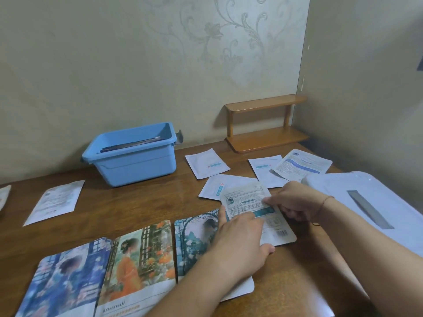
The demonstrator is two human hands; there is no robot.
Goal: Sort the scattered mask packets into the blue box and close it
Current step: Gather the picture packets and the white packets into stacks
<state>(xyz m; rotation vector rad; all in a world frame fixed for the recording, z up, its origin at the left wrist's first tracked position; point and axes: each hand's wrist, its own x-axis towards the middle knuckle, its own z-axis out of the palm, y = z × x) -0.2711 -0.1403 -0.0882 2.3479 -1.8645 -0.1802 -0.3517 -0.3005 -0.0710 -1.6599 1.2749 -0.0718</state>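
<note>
The open blue box [135,156] stands at the back of the wooden table with packets inside. Both my hands hold one printed white mask packet [249,197] near the table's middle. My left hand [240,243] lies across its lower left part with fingers on it; my right hand [295,202] pinches its right edge. Under it lies a teal illustrated packet [194,239]. Beside that are an orange packet [142,259] and a blue packet [68,275]. Plain white packets [207,165] [265,170] [215,186] and a printed one [302,165] lie behind. Another white packet [55,202] lies at left.
A pale blue lid [366,202] with a grey strip rests at the right edge of the table. A small wooden shelf [265,124] stands in the back corner. Walls close the back and right sides. One more packet edge [4,195] shows at far left.
</note>
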